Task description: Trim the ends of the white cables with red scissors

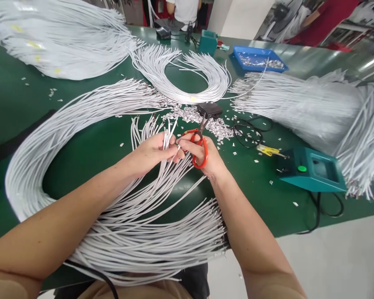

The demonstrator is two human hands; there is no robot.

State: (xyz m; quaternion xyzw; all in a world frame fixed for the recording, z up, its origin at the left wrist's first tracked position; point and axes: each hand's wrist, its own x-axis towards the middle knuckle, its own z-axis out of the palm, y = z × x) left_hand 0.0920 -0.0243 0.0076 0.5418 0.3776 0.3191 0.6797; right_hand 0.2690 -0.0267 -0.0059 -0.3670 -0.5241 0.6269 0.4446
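Several white cables (166,166) run up through my left hand (157,149), whose fingers are closed around them near their ends. My right hand (202,151) holds scissors with red handles (205,155), the dark blades pointing away from me. Its fingertips meet those of my left hand at a cable end. Below my hands, a large bundle of white cables (162,236) curves across the green table and loops round to the left. Small silvery-white scraps (190,114) lie in a heap just beyond the scissors, beside a small black box (209,109).
Another coiled cable bundle (187,97) lies behind the scraps. Plastic-wrapped cable bundles (59,37) fill the far left, with more cables (302,95) at right. A teal device (311,168) stands right, a blue tray (258,59) farther back. People are across the table.
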